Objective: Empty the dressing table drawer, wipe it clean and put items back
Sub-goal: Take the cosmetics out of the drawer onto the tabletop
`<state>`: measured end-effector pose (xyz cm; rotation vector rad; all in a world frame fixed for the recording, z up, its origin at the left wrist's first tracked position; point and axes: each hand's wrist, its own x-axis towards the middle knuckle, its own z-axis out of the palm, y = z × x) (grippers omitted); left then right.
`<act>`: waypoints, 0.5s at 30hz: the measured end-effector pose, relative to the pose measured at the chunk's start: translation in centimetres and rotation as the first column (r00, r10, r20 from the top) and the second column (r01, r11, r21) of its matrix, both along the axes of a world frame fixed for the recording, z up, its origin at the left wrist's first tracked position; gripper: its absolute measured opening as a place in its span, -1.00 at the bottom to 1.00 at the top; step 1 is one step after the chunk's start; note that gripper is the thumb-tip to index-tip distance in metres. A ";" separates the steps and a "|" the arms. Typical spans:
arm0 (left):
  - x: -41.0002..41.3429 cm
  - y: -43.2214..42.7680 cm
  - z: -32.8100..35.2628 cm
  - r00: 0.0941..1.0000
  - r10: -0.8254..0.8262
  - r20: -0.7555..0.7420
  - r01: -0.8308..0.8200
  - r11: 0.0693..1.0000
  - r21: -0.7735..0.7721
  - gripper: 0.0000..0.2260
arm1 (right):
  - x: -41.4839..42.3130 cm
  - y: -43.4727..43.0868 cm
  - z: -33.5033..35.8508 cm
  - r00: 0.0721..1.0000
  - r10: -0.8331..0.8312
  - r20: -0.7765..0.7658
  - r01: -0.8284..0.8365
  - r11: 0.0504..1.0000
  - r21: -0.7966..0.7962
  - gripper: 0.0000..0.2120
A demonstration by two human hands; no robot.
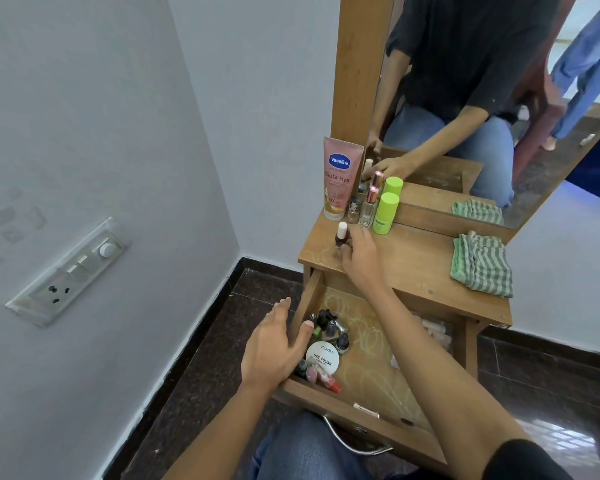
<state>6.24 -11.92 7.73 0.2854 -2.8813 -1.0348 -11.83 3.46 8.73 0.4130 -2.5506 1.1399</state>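
Observation:
The wooden drawer point(371, 415) of the dressing table point(413, 268) stands pulled out. Several small nail polish bottles point(329, 329) and a round white nail polish remover tub point(323, 357) lie in its left part. My left hand point(274, 344) rests on the drawer's left wall, fingers straight, thumb inside the drawer. My right hand point(359, 258) is on the tabletop and holds a dark nail polish bottle with a white cap point(341, 235) upright. A green checked cloth point(482, 265) lies folded at the right of the tabletop.
At the back left of the tabletop stand a pink Vaseline tube point(340, 178), small glass bottles point(368, 206) and a green roll-on bottle point(385, 213). A mirror point(499, 98) rises behind. The white wall with a switch panel point(70, 271) is at the left; dark floor below.

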 end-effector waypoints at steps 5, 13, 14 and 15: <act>-0.1 0.0 0.0 1.000 -0.004 0.001 0.004 1.000 0.001 -0.39 | -1.3 -1.3 0.0 0.996 -0.070 0.063 0.076 0.992 -0.103 -0.75; 0.0 0.0 0.0 1.000 0.008 -0.001 -0.008 1.000 -0.005 -0.39 | -4.1 -3.2 0.1 0.976 -0.155 0.153 0.192 0.943 -0.272 -0.79; 0.0 0.0 0.0 1.000 0.006 0.000 -0.006 1.000 -0.006 -0.39 | -4.3 -3.3 0.1 0.974 -0.158 0.164 0.199 0.941 -0.274 -0.80; 0.0 0.0 0.0 1.000 0.004 0.001 -0.004 1.000 -0.006 -0.39 | -4.4 -3.4 0.0 0.972 -0.159 0.173 0.203 0.939 -0.276 -0.81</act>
